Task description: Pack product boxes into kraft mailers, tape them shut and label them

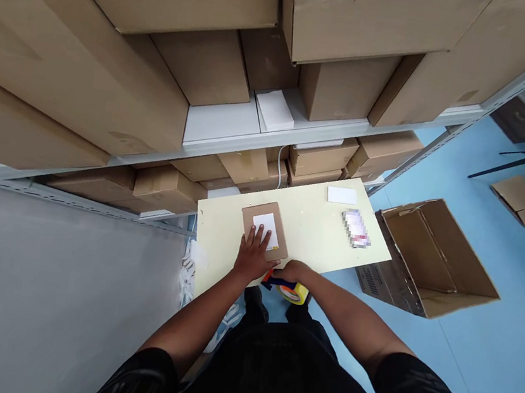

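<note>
A small flat cardboard box (pixel 249 213) with a white label (pixel 267 222) on top lies on the pale yellow table (pixel 307 246). My left hand (pixel 253 253) rests flat on it, fingers spread over the label and the near part of the box. Just to the right, at the table's front edge, my right hand (pixel 292 271) is closed round a tape dispenser (pixel 268 279) with orange and dark blue parts. A yellow roll of tape (pixel 297 294) sits in it. The dispenser is against the near side of the box; my fingers partly hide its handle.
A blurred-out phone-like item (pixel 355 228) and a white card or slip (pixel 342 195) lie on the table's right side. An open carton (pixel 440 263) stands on the blue floor to the right. Shelving (pixel 231 138) full of cartons rises behind. Paper scraps (pixel 189 270) hang at the left.
</note>
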`<control>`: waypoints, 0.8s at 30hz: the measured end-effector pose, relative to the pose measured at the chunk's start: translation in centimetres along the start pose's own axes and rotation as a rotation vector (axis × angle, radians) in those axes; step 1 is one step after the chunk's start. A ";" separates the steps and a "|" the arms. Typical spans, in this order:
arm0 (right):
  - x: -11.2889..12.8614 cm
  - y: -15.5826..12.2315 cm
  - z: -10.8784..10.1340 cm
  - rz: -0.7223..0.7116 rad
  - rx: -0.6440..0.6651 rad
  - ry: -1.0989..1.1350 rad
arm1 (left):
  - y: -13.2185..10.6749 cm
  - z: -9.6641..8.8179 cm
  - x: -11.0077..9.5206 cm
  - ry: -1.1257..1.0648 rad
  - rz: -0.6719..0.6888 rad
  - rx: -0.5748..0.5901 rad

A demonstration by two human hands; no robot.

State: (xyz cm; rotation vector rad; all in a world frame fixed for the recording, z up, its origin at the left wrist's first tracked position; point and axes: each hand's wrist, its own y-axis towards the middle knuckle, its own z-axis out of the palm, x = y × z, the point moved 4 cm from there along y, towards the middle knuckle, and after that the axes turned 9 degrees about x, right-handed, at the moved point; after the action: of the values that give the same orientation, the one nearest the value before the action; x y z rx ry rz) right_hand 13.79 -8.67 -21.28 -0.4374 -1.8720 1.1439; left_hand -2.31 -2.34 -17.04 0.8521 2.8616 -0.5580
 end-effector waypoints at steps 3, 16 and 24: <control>1.5 -0.7 1.3 -0.010 -0.005 -0.062 | -0.1 -0.1 0.0 -0.022 0.022 -0.020; -7.7 -11.3 -7.2 -0.061 -0.022 0.795 | -0.2 0.1 0.5 -0.085 0.052 -0.054; 9.9 -13.9 -17.3 -0.541 -0.378 0.421 | -5.2 -1.5 1.4 -0.291 -0.165 -0.167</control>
State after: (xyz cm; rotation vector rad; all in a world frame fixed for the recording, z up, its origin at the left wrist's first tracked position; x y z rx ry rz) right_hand 24.39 0.06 -1.27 -0.3157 -1.6763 0.3076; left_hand -6.31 -5.10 -14.25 0.4684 2.6768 -0.4117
